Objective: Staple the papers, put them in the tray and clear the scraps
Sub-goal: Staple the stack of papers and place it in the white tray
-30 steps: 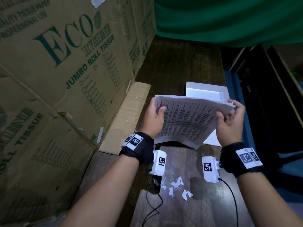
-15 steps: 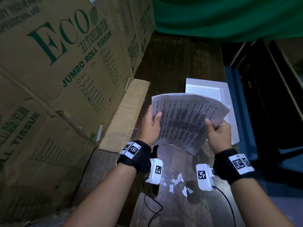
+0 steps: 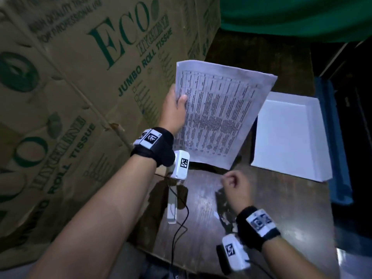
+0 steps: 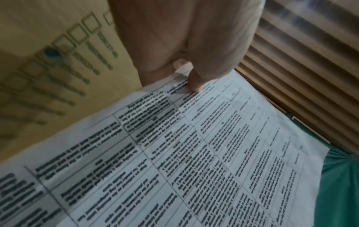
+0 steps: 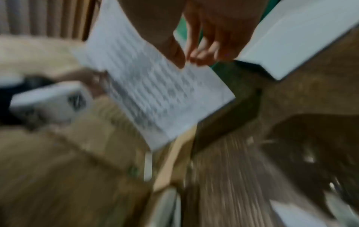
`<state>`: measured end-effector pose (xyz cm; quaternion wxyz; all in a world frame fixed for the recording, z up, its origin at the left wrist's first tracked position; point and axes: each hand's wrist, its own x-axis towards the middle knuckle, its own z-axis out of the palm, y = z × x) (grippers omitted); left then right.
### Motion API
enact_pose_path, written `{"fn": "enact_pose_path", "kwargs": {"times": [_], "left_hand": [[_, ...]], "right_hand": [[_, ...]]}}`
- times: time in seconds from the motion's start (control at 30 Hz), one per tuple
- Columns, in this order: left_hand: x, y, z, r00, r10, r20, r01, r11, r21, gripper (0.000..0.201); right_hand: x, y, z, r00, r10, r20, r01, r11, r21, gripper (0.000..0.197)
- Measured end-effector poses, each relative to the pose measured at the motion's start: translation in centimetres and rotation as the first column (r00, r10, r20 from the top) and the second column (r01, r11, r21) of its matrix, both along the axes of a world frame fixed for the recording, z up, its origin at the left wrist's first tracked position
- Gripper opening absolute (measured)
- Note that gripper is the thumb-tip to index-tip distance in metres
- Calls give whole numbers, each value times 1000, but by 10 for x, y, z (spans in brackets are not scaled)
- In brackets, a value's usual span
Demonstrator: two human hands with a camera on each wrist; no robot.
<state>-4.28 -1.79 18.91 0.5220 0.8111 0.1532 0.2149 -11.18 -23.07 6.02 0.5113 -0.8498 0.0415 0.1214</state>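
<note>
A sheaf of printed papers (image 3: 219, 115) is held up over the dark wooden table (image 3: 281, 208). My left hand (image 3: 179, 101) grips its left edge, the thumb on the printed face (image 4: 194, 86). The pages (image 4: 194, 153) fill the left wrist view. My right hand (image 3: 233, 183) hovers low over the table below the papers' corner, fingers loosely curled and holding nothing (image 5: 186, 59). The white tray (image 3: 287, 137) lies to the right, with nothing in it. Small white scraps (image 3: 229, 220) lie beside my right wrist. A slim pale stapler (image 3: 172, 206) lies under my left wrist.
Large printed cardboard boxes (image 3: 80, 97) wall off the left side. Green cloth (image 3: 291, 15) hangs at the back. A blue ledge (image 3: 332, 148) runs past the table's right edge. A black cable (image 3: 177, 238) trails from my left wrist camera across the table.
My right hand has let go of the papers and dropped to the table near the scraps. My left hand alone has lifted the papers higher and to the left.
</note>
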Motion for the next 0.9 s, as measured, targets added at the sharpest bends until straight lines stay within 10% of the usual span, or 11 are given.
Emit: {"fn": "enact_pose_path", "kwargs": {"times": [0.13,0.37,0.63,0.9], "left_hand": [[-13,22,-4,1000,23,-10,-23,998,52,30],[-21,33,-14,998,65,-22,-64,997,45,28],[-13,5,-11,1000,13,-17,-14,1000,-24,29],[1,-69,-10,993,-108,-45,106,993,-41,29]], "right_hand": [[-46,68,-31,862,428,-273,-489,843,-222,37],[-59,114,-32,728,551,-407,-659,725,-199,22],[-39,29,20,833,379,-403,-336,925,176,14],[37,-84,131,998,68,-12,-48,809,586,26]]}}
